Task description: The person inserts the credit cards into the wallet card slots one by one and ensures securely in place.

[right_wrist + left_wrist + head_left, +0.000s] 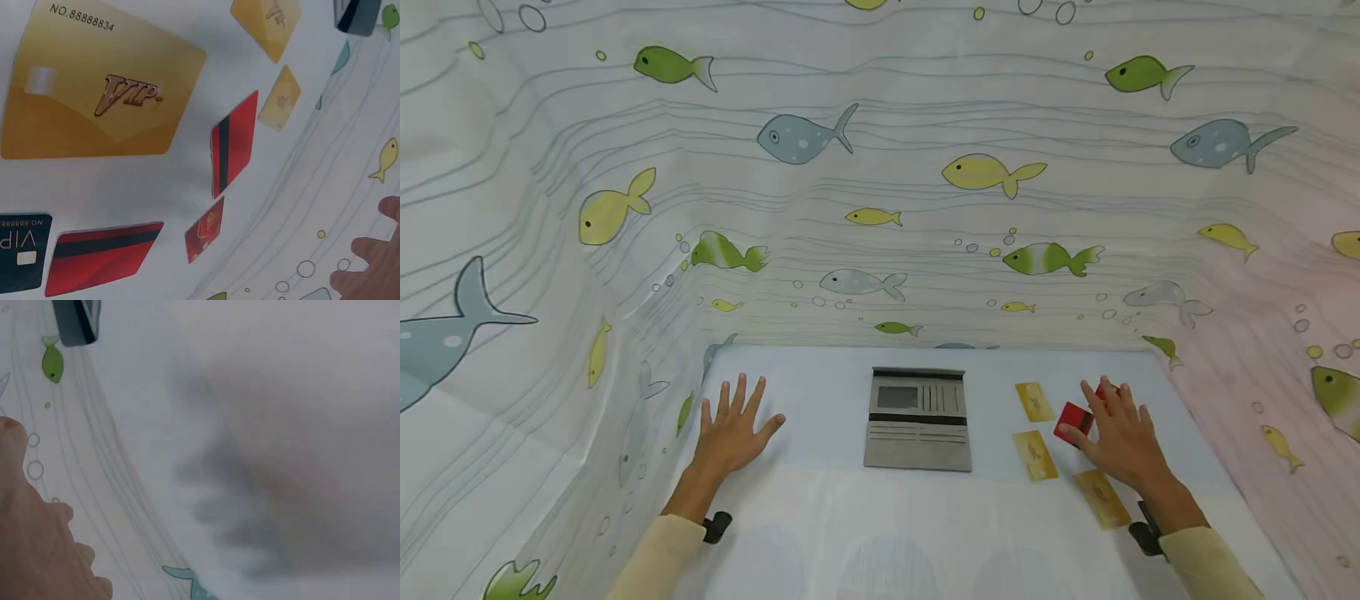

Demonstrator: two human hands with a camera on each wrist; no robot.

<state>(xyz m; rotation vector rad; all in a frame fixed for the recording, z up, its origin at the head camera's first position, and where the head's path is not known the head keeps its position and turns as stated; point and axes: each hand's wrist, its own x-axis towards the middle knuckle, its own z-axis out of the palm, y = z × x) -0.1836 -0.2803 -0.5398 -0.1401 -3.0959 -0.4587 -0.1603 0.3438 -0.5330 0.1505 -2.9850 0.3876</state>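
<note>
My left hand [731,433] is over the left side of the white table, fingers spread and holding nothing; the left wrist view catches its fingers [37,544] at the edge. On the right, my right hand [1123,437] spreads its fingers above several cards. It overlaps a red card with a black stripe [1070,419] and a second red card [1103,390]. Gold cards [1036,456] lie to its left, and another gold card [1102,500] lies nearer. A dark VIP card [22,250] shows in the right wrist view. Between the hands lies a grey unfolded wallet [917,450].
A fish-patterned sheet [880,242] rises behind the table and along both sides. The white table [820,517] spans the space between. A dark strap device [717,527] sits on the left wrist and another [1146,533] on the right.
</note>
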